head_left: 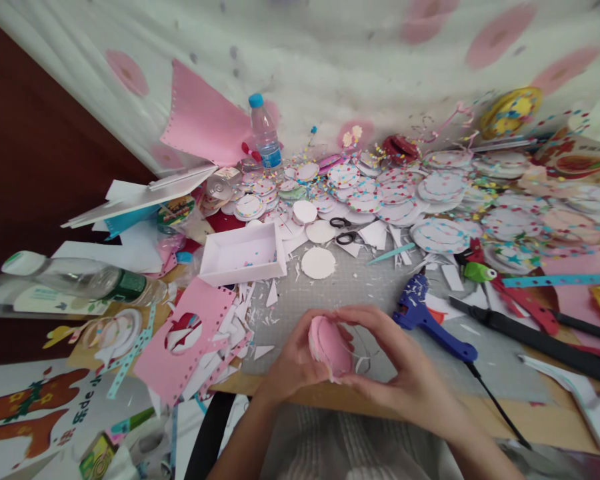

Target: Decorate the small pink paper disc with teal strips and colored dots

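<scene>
Scene: I see a craft desk (pixel 330 280) buried in paper scraps, with both hands meeting at lower centre of the frame.
Pink piece: a rounded pink disc (pixel 330 347), edge-on and tilted, sits between the two hands just above the near desk edge.
Left hand: my left hand (pixel 293 363) cups the disc from the left, its grip closed on the left rim.
Right hand: my right hand (pixel 405 360) curls over from the right, its grip closed on the same disc, thumb below and fingers above.
Axis: the disc's long axis runs from upper left to lower right; both hands touch it, neither nearer.
Nearby: a blue glue gun (pixel 430 320) lies just right of the hands; a white tray (pixel 243 257) sits up-left; scissors (pixel 345 230) lie above centre.
Hidden: the disc's far face and the fingertips behind it; the frame's right edge is blurred.
</scene>
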`<action>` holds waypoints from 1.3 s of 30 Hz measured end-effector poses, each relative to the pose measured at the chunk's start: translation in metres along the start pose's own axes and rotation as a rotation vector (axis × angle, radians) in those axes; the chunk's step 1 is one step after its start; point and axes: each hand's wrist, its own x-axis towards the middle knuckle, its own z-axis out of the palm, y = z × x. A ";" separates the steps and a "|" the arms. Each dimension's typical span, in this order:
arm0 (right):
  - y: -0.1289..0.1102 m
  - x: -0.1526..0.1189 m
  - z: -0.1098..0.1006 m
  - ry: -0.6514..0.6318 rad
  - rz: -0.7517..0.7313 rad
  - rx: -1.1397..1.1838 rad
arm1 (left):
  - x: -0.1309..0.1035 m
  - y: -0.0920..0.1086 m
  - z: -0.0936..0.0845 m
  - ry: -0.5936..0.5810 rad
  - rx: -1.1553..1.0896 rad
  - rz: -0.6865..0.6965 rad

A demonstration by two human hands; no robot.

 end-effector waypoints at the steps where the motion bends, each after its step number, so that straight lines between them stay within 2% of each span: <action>1: 0.000 -0.001 0.001 0.000 0.003 0.015 | 0.000 0.000 0.001 0.001 -0.013 0.004; 6: -0.001 -0.002 0.006 0.012 0.008 0.067 | 0.002 -0.002 0.005 0.009 -0.110 0.037; 15: 0.006 -0.002 0.013 0.081 0.039 0.138 | 0.002 -0.002 0.005 0.034 -0.080 0.020; 20: 0.009 -0.006 0.016 0.106 0.043 0.217 | 0.002 -0.005 0.006 -0.006 -0.102 0.019; 24: 0.010 -0.005 0.013 0.082 0.035 0.145 | 0.002 -0.003 0.006 0.000 -0.078 0.078; 27: 0.011 -0.001 0.007 0.027 0.018 0.047 | 0.002 0.003 0.004 0.002 0.063 0.069; 30: 0.015 0.004 0.005 -0.050 0.019 -0.019 | 0.005 0.005 -0.005 0.025 0.327 0.060; 36: 0.028 -0.002 0.012 -0.187 0.037 -0.039 | 0.001 0.000 -0.026 0.052 0.683 0.075; 38: 0.031 -0.009 0.011 -0.190 0.038 -0.036 | -0.004 0.002 -0.030 0.032 0.756 0.067; 39: 0.033 -0.012 0.009 -0.148 0.041 -0.037 | -0.006 0.005 -0.031 0.037 0.781 0.067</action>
